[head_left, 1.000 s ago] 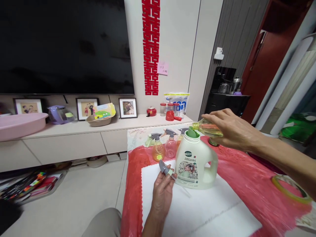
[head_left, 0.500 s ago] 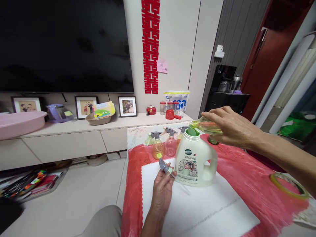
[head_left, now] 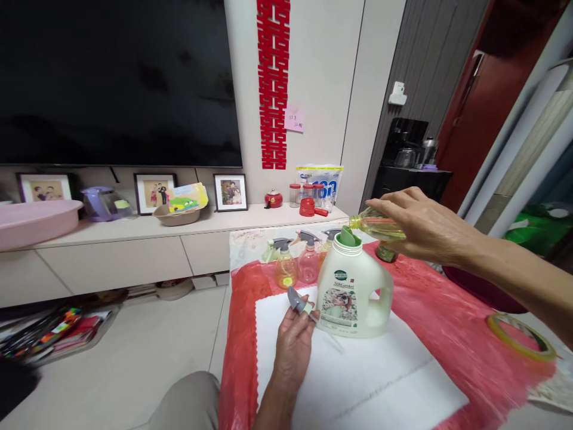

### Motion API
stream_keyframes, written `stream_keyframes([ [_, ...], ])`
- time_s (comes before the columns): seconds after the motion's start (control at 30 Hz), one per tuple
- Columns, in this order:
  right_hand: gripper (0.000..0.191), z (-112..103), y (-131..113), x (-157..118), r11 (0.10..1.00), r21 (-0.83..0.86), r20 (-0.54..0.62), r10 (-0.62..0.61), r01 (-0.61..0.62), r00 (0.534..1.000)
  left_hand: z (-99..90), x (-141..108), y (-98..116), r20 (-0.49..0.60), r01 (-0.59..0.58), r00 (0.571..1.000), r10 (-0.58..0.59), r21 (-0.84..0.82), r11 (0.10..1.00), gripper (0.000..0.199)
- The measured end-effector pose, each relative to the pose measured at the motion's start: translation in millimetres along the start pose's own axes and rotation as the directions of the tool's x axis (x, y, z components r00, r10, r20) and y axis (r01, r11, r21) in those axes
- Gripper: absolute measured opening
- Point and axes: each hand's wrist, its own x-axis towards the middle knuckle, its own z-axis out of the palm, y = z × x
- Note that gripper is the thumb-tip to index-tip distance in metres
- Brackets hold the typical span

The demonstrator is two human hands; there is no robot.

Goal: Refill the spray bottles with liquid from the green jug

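Observation:
A large pale green jug (head_left: 355, 295) stands upright on a white sheet (head_left: 371, 382), its green spout insert (head_left: 349, 236) showing at the open mouth. My right hand (head_left: 414, 224) grips a clear yellowish bottle (head_left: 378, 226), tilted nearly level with its neck at the insert. Left of the jug, my left hand (head_left: 295, 337) holds a grey spray head (head_left: 299, 301) with a thin tube hanging from it. Behind stand a yellow spray bottle (head_left: 285, 270) and a pink spray bottle (head_left: 308, 266), with another partly hidden by the jug.
Red plastic (head_left: 244, 322) covers the table. A roll of tape (head_left: 521, 337) lies at the right, and a small green jar (head_left: 386, 252) sits behind the jug. Against the wall, a long cabinet (head_left: 120, 263) holds picture frames, a red pot (head_left: 273, 199) and red-lidded jars.
The bottle in my right hand is slightly closer to level. My left hand keeps the spray head in nearly the same place, and the camera view has shifted slightly.

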Motion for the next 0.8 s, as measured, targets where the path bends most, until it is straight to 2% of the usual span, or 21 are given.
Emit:
stream_keyframes([
  [0.57,0.066,-9.0,0.8,0.8,1.000,0.029,0.004,0.005,-0.005,1.000,-0.1,0.2,0.6,-0.002,0.006,1.000,-0.006,0.008,1.000,0.034],
  [0.8,0.068,-10.3,0.1,1.1,0.999,-0.035,0.033,0.010,-0.009,0.999,-0.5,1.1,0.2,-0.016,0.008,1.000,-0.007,0.010,1.000,0.039],
])
